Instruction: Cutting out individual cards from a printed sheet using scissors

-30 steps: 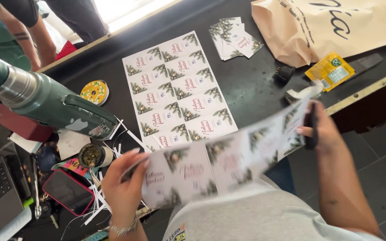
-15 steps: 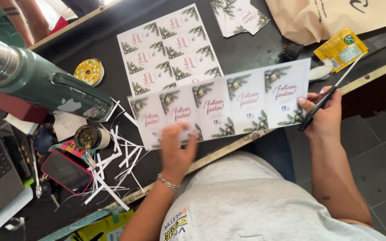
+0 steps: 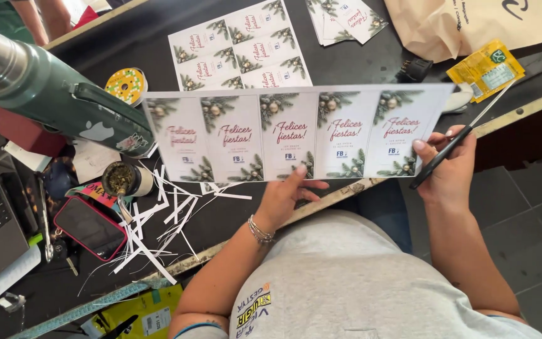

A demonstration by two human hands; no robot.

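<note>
Five-card strip (image 3: 290,132) between both hands

black table (image 3: 359,66) w/ card sheets (image 3: 243,47), paper scraps (image 3: 158,220)

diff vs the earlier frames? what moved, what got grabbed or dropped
The strip of printed cards went from sagging low over the lap to held flat and level above the table edge. The left hand shifted its grip to the strip's lower middle. The right hand still holds the strip's right end and the scissors. Nothing dropped; thermos, uncut sheet and phone unmoved.
</note>
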